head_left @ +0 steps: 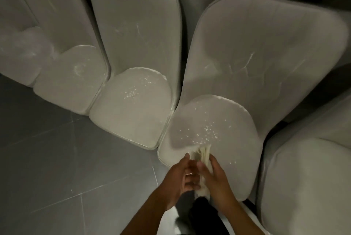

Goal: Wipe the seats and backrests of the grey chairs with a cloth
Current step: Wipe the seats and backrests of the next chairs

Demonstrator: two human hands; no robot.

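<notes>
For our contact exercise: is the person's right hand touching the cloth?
Touching. In the head view the right hand grips the cloth, which sticks out above and below it.

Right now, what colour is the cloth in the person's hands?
The cloth is cream, clearest in the head view.

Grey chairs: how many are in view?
5 grey chairs: one at the far left edge, two next along, one centre-right, one at the right edge. More may lie out of view.
</notes>
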